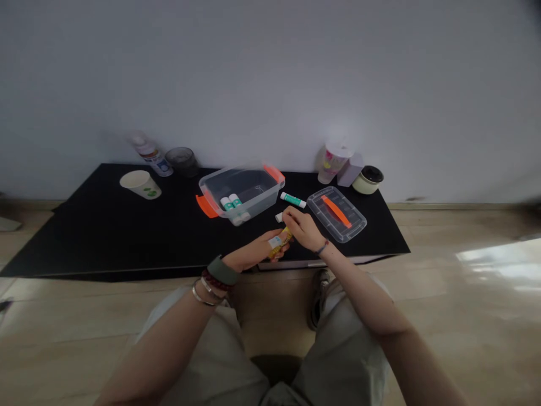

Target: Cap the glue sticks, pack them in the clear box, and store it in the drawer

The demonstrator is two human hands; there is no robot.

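My left hand is closed around a yellow glue stick over the front edge of the black mat. My right hand pinches the stick's upper end, fingers closed on it. A white cap lies just behind the hands. A clear plastic box with orange latches stands behind them and holds two green-and-white glue sticks. Another green glue stick lies on the mat to the right of the box.
The box's clear lid with an orange handle lies right of my hands. A paper cup, a spray bottle and a dark cup stand at the back left. A plastic tumbler and a small bowl stand at the back right by the wall.
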